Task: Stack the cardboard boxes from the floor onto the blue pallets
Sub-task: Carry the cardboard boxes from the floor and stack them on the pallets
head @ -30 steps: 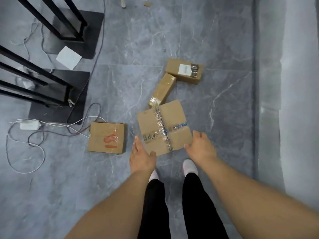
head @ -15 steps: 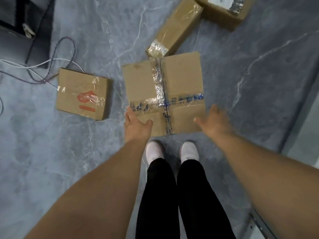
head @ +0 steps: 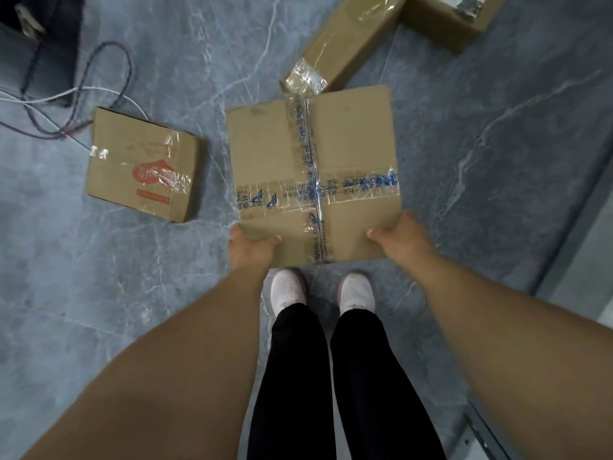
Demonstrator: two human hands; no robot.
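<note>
I see both hands on the large taped box [head: 315,174], which lies on the grey floor [head: 464,127]: left hand [head: 247,249] grips its near left corner, right hand [head: 403,239] grips its near right corner.

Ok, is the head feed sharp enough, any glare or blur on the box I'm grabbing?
Head view: big box fairly sharp, its tape glinting but print blurred; left hand and right hand slightly soft; frame edges smeared and bowed by the wide lens.
</note>
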